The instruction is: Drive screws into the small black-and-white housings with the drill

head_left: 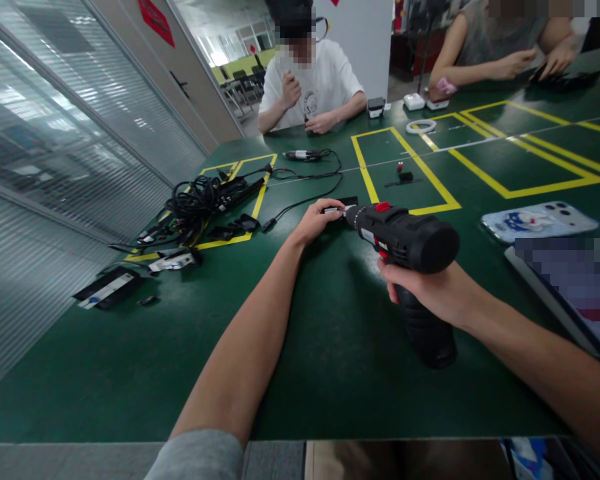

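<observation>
My right hand [430,288] is wrapped round the grip of a black and red power drill [405,237], whose chuck points left and away from me. The drill's tip meets a small dark part [349,201] on the green table [330,333], partly hidden by the chuck and my fingers. My left hand [320,219] is closed on that small part, fingertips beside the tip. Which spot the bit touches cannot be made out.
Tangled black cables [195,203] and loose black parts lie at the left. A pen-shaped electric tool [303,155] rests further back. At the right are a phone [540,221] and a laptop-like device [570,287]. Two people sit across the table.
</observation>
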Motion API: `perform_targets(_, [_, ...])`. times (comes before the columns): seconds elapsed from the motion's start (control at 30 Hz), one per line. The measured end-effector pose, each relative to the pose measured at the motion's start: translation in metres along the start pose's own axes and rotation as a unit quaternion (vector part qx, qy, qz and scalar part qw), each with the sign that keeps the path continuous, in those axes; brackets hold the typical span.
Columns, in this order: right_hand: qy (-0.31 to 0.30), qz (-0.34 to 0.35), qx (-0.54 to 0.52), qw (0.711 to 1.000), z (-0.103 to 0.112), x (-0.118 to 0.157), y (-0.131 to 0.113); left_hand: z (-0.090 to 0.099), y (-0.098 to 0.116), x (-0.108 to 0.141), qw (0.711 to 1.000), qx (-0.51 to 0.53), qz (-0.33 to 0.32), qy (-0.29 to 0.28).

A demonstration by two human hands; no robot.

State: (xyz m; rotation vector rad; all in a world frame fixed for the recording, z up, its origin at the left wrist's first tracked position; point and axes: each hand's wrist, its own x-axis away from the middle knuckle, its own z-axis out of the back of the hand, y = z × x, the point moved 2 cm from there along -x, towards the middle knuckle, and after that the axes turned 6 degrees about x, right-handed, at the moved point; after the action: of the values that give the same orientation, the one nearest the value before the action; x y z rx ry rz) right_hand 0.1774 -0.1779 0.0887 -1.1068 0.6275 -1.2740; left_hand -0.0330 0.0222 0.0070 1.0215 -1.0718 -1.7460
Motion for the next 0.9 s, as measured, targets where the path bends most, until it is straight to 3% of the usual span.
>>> perform_targets(0.9, [-0.004,0.01,-0.002,1.0,0.0005,0.0015,0.0017,-0.0003,-0.001,0.0003,1.0,0.001,-0.001,0.0])
